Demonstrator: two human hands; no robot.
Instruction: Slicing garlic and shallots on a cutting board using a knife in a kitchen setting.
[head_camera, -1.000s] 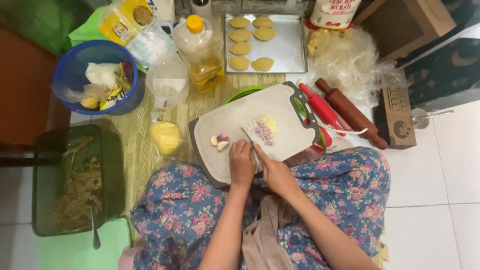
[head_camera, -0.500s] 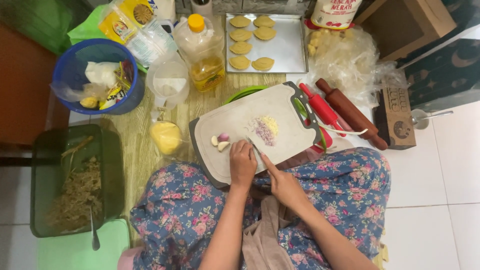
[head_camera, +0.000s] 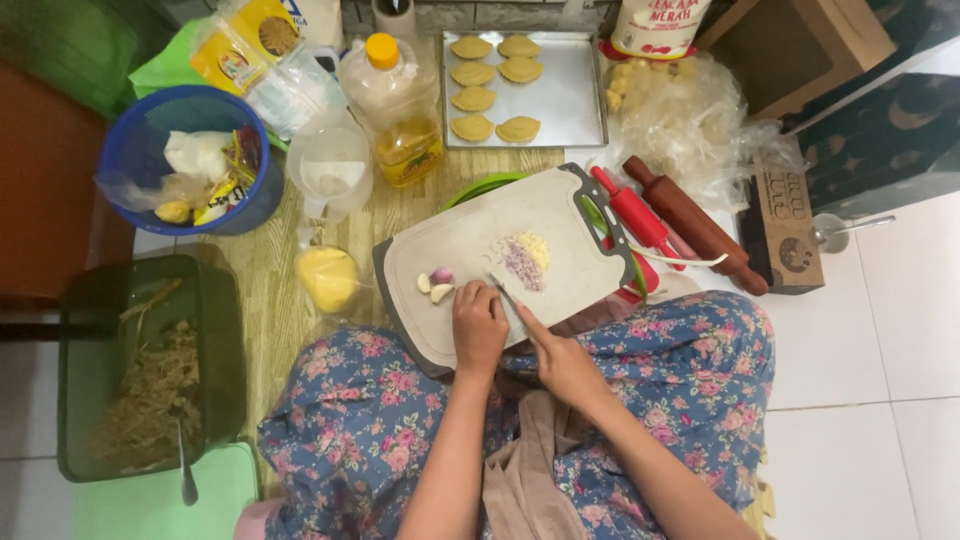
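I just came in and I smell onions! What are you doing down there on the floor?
A person sits on the floor with a grey cutting board on their lap. Both hands are on it: the left hand is curled near some peeled cloves, and the right hand points a finger at the board. What looks like a small blade lies between them. A little pile of chopped bits sits on the board. Folded pastries wait on a metal tray beyond.

Left hand (head_camera: 479, 325) fisted; right hand (head_camera: 560, 362) index extended.
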